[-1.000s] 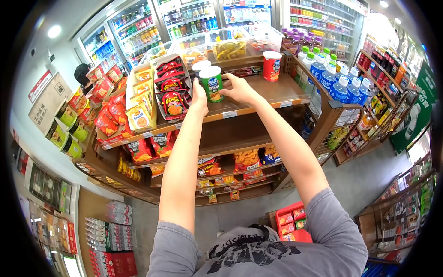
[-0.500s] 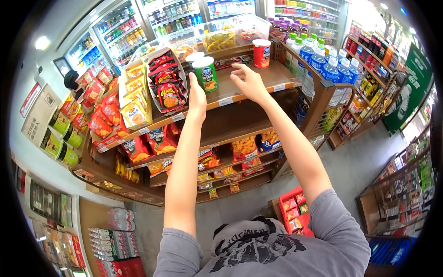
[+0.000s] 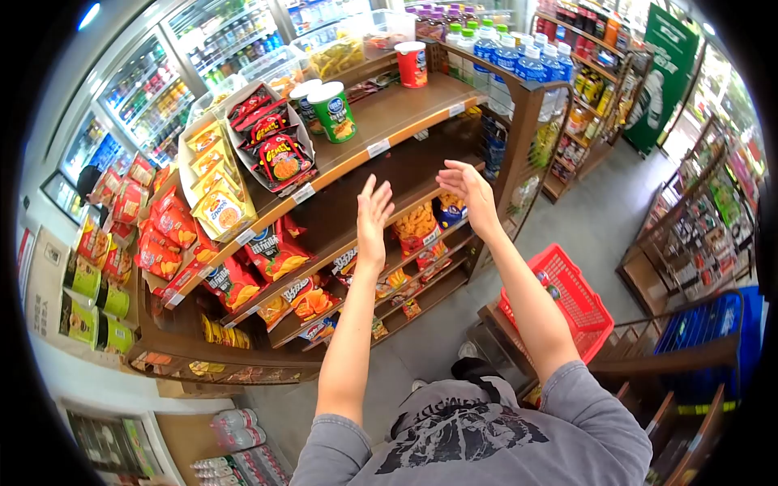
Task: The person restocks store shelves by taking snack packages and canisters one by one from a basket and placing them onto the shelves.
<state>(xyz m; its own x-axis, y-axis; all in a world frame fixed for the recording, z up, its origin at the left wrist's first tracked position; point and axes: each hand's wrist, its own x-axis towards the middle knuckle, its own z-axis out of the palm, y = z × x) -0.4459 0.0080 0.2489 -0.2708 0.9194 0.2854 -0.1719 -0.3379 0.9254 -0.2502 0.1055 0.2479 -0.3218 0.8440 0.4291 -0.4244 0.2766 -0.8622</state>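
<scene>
L hand (image 3: 374,223): grip released, fingers extended, thumb apart. R hand (image 3: 472,197) at its 1-2 o'clock, also loose, fingers bent slightly, grasping nothing. Hands well apart, both below the top shelf (image 3: 389,113) edge in view, in front of the lower shelves.

Green can (image 3: 333,117) stands upright on top shelf, approx 11 o'clock from L hand, 10 o'clock from R, clear of both. Another white-lidded can (image 3: 304,99) partly hidden behind it, at its 9-10; can't tell if they touch. Red can (image 3: 413,67) w/ white lid upright at green can's 1-2 o'clock, well apart.

Box of black & red pkts (image 3: 275,146) just beside the cans, approx 10 o'clock from L hand; yellow pkts (image 3: 217,174) in a box at its 8. Blue-label btls (image 3: 531,65) at R hand's 1 o'clock. Red basket (image 3: 596,328) at R hand's 4-5, lower down.
</scene>
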